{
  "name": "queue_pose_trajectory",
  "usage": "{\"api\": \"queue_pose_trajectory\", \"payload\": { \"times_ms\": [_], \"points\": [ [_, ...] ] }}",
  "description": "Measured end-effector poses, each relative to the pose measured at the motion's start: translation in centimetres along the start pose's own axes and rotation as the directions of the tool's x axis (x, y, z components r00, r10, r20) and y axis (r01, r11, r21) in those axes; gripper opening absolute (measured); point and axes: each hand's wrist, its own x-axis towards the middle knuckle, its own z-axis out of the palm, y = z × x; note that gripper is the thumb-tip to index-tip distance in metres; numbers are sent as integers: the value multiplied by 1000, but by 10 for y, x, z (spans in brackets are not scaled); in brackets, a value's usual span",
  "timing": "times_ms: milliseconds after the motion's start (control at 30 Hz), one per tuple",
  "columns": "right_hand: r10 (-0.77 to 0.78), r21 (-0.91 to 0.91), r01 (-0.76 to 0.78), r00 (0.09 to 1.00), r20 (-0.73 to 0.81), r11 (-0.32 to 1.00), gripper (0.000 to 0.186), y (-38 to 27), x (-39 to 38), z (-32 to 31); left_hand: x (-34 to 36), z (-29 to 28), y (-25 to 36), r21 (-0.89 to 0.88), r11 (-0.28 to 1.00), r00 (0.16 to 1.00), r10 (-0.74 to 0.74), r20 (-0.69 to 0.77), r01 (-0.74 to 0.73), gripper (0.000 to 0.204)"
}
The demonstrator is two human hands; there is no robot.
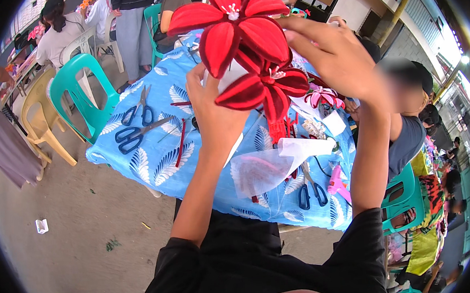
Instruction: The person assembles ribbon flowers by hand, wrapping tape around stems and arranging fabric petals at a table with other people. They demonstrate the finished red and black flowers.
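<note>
Two large red artificial flowers, an upper one and a lower one, are held up in front of me over the table. They have fuzzy petals and pale stamens. My left hand is closed round them from the left, its grip partly hidden by the petals. From the right, my right hand reaches to the upper bloom, its fingers closed at a right-side petal; the fingertips are partly hidden. Below the blooms are red fringe-like strands and a sheet of white translucent wrap.
On the blue leaf-patterned tablecloth lie scissors, another pair, a third pair, red strips and a pink glue gun. A pink flower lies beyond. Green chairs and other people surround the table.
</note>
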Motion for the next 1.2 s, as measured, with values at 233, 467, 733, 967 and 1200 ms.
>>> {"api": "queue_pose_trajectory", "payload": {
  "times_ms": [233, 467, 733, 967, 1200],
  "points": [
    [236, 451, -22, 874, -425, 892, 26, 53, -71, 76, 1, 12, 5, -171, 981, 993, -103, -58, 91, 55],
    [374, 717, -102, 898, -232, 689, 49, 35, -72, 152, -9, 15, 15, -196, 977, 996, -92, -16, 87, 42],
    [351, 756, -144, 929, -119, 639, 64, 33, -76, 146, -12, 17, 15, -202, 975, 996, -81, 49, 89, 39],
    [325, 871, 22, 923, -207, 491, 62, 46, -89, 139, -14, -11, 21, -252, 955, 944, -70, 323, 157, 68],
    [377, 830, -120, 919, -114, 544, 48, 49, -102, 134, 19, -40, 6, -407, 857, 897, -132, 422, 318, 44]
  ]
}}
